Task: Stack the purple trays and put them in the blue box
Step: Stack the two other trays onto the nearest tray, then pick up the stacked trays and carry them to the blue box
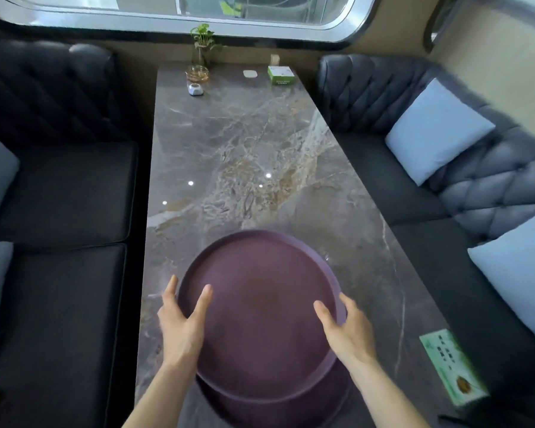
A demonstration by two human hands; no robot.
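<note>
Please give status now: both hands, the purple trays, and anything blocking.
Left hand and right hand grip round purple top tray, one each side. Second purple tray directly beneath. Blue box not visible. Nothing blocking.

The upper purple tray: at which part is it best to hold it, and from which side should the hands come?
Grip the upper purple tray by its raised rim, left hand and right hand on opposite sides. It is round, wide and handleless, so probably only two-sided edge grips suit.
</note>
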